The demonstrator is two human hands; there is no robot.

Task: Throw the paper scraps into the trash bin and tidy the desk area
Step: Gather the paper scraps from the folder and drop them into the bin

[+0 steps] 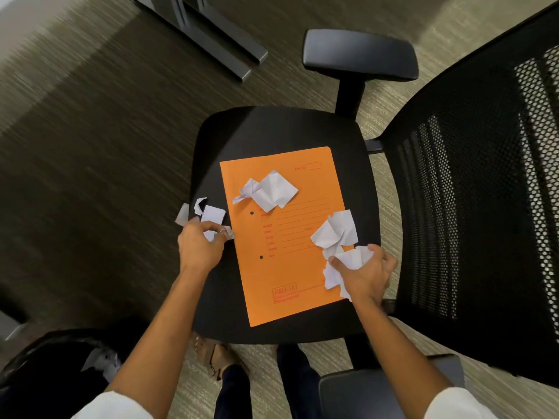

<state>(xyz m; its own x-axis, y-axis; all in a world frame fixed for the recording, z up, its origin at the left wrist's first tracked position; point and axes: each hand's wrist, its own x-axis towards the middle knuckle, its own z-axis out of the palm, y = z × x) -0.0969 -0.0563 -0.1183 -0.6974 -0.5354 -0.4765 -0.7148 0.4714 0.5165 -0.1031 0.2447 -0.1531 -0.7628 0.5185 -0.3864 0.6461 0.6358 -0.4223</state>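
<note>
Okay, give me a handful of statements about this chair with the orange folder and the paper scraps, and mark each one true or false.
1. The orange folder lies on the chair seat. True.
2. Both hands are empty. False: the left hand and the right hand each grip paper scraps.
3. A crumpled scrap lies on the folder, untouched by either hand. True.
4. The trash bin at lower left holds no paper. False: white scraps show inside it.
5. The folder is blue. False: it is orange.
</note>
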